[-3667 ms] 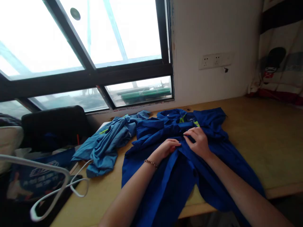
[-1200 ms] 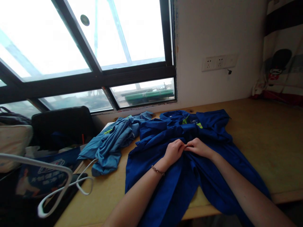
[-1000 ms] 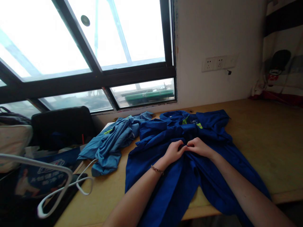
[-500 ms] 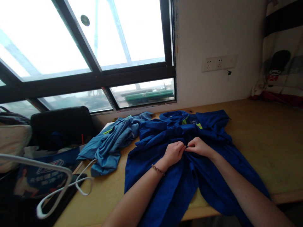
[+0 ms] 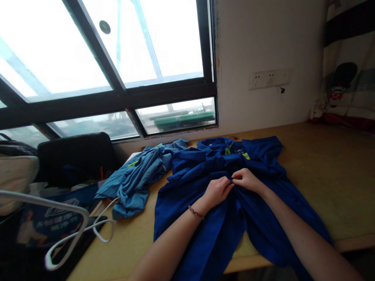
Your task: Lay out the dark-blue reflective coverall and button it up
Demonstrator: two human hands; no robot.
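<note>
Dark blue trousers [image 5: 202, 222] lie spread over the table, their legs hanging past its front edge. My left hand [image 5: 216, 190] pinches the cloth at the middle of the waistband, a beaded bracelet on its wrist. Close against it, my right hand [image 5: 245, 179] pinches the same spot from the other side. The fingertips nearly meet, and a small bit of blue cloth shows between them. Whether a button is there I cannot make out. Beyond the trousers lies a dark blue work jacket [image 5: 262, 150] with yellow-green trim.
A lighter blue shirt [image 5: 137, 183] lies crumpled to the left on the wooden table [image 5: 331, 187]. A white cable or hanger [image 5: 73, 210] juts in at the lower left, before a printed bag [image 5: 55, 222]. Wall sockets [image 5: 269, 79] and a curtain [image 5: 348, 78] are at the right.
My fingers have shifted slightly at the waistband; a small bit of blue cloth now shows raised between the fingertips. The garments lie as before.
</note>
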